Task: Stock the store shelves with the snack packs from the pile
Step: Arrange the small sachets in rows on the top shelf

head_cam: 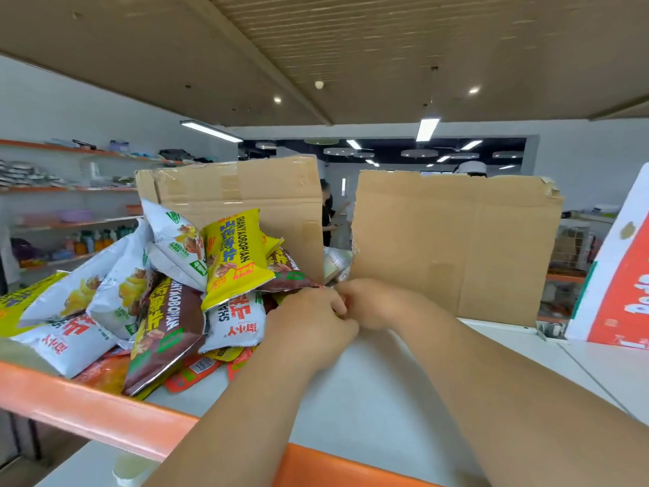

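Head view: a pile of snack packs point(158, 304) is seen heaped on the left half of a white shelf point(368, 398) with an orange front edge point(87, 402). A yellow pack point(233, 254) is propped near upright at the top of the pile, a white pack point(175, 240) is leaned just left of it, and a brown pack point(165, 328) is laid slanting at the front, over orange packs that are mostly hidden. Two cardboard flaps are stood at the back of the shelf: the left flap point(246, 184) behind the pile, the right flap point(456, 240) beside it, with a narrow gap left between them. A silvery pack point(337, 261) is glimpsed in that gap. The left grip point(312, 325) and right grip point(374, 304) are brought together at the foot of the gap, at the pile's right edge, touching each other. Fingers of both are curled inward; a sliver of wrapper is seen between them, but whether it is pinched, and by which grip, cannot be told. A red-and-white box point(621, 275) is leaned at the shelf's far right. The underside of an upper shelf point(316, 47) is seen overhead. Stocked wall shelves point(70, 188) are seen blurred at far left, and a person point(328, 212) is partly shown beyond the gap.
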Available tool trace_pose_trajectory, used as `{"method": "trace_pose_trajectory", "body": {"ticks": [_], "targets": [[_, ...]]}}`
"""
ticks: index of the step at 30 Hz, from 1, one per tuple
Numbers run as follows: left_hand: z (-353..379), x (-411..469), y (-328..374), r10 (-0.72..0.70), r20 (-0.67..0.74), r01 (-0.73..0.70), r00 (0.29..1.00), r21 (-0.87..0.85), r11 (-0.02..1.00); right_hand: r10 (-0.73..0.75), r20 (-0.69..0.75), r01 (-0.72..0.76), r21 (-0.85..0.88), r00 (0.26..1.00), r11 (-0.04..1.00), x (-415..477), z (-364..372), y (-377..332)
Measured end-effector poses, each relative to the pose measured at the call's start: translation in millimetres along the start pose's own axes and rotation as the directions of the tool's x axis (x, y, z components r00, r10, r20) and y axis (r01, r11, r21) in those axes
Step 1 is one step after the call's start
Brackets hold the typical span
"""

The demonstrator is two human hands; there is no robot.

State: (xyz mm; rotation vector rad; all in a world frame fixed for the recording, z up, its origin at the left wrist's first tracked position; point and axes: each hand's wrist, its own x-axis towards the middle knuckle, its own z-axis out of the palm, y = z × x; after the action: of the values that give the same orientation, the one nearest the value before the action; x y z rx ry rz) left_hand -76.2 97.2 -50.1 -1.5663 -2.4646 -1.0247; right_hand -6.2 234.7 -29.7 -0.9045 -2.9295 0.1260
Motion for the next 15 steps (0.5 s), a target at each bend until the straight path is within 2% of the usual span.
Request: {"method": "trace_pose_trajectory", "body": {"ticks": [2,5,10,15], "targets": [[1,0,-1,0.011,0.054,-0.015,0.998,0.077,0.997,-0.027,-0.005,0.027,0.001,1.0,1.0,-2,2,0],[1,-2,-2,0.012,0.096,-0.021,0.995,0.089,0.996,-0.021,0.027,0.021,0.012,0.999,1.0,-5,1,0],[0,-3,1,0.025,0.118,-0.044,0.993,0.162,0.986,-0.012,0.033,0.01,0.039,0.999,0.999,-8,-2,-4],[2,-5,0,0.044,0.118,-0.068,0.992,0.206,0.976,0.006,0.026,-0.01,0.148,1.0,0.989,0,7,-2]]}}
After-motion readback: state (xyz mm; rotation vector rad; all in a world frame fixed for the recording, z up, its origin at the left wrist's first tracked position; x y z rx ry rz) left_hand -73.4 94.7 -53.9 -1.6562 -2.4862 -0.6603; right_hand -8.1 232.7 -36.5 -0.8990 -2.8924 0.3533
